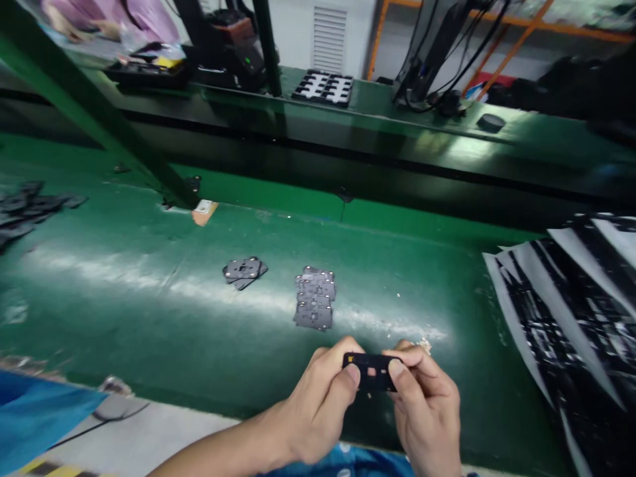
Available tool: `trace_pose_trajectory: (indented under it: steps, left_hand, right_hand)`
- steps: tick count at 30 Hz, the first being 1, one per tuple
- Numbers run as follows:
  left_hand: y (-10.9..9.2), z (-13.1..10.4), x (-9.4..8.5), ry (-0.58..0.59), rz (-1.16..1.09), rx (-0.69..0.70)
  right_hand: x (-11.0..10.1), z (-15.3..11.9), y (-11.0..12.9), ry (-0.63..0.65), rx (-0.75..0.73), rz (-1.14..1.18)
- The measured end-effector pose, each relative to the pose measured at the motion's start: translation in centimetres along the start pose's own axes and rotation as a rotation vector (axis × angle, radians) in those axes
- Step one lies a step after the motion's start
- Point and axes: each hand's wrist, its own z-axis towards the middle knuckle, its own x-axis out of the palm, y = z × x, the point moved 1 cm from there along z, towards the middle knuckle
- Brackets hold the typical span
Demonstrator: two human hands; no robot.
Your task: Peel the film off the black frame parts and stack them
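A small black rectangular plate (368, 383) with a square cutout is held level between both hands, just above the near part of the green bench. Gripping its left end is my left hand (322, 404), thumb on top and fingers underneath. My right hand (422, 404) pinches the right end the same way. Beyond the hands lies a cluster of similar dark grey plates (315, 308), overlapping in a column. Farther left, a few more of these plates (243, 269) are stacked askew. Tiny pale bits (424, 345) lie by my right hand.
Black-and-white striped sheets (571, 318) are piled at the right. A heap of dark parts (30, 205) sits at the far left. A green post (114, 126) slants across the left side. On the raised back ledge stands a tray (324, 88); another person's pink sleeve (144, 20) shows behind.
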Motion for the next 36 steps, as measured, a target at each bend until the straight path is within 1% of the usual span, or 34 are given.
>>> trace_pose_trajectory:
  steps: [2,5,8,13,18,24,28,32,36]
  left_hand:
    - [0.0,0.1,-0.1,-0.041,-0.006,0.023]
    - [0.1,0.1,-0.2,-0.084,-0.022,-0.004]
    - [0.5,-0.1,0.0,-0.096,-0.070,-0.029]
    - [1.2,-0.2,0.2,-0.119,-0.115,-0.002]
    - [1.3,-0.1,0.4,-0.125,-0.149,0.000]
    - [1.6,-0.2,0.6,-0.153,-0.175,0.005]
    - [1.8,-0.3,0.6,-0.156,-0.142,0.005]
    - [2.0,-0.4,0.6,-0.162,-0.122,0.037]
    - [2.1,-0.4,0.7,-0.156,-0.110,0.060]
  right_hand:
    - [0.1,-0.1,0.2,0.013,-0.026,-0.027]
    - [0.5,0.1,0.4,0.026,-0.061,-0.066]
    - [0.8,0.2,0.7,0.032,-0.095,-0.102]
    - [0.8,0.1,0.7,0.041,-0.114,-0.134]
    - [0.6,0.1,0.6,0.028,-0.097,-0.133]
    - [1.0,0.0,1.1,0.029,-0.129,-0.161]
    - [1.3,-0.1,1.4,-0.027,-0.108,-0.163]
    - [1.5,-0.2,1.6,-0.001,-0.126,-0.178]
    - [1.8,-0.6,1.8,-0.064,-0.034,-0.170]
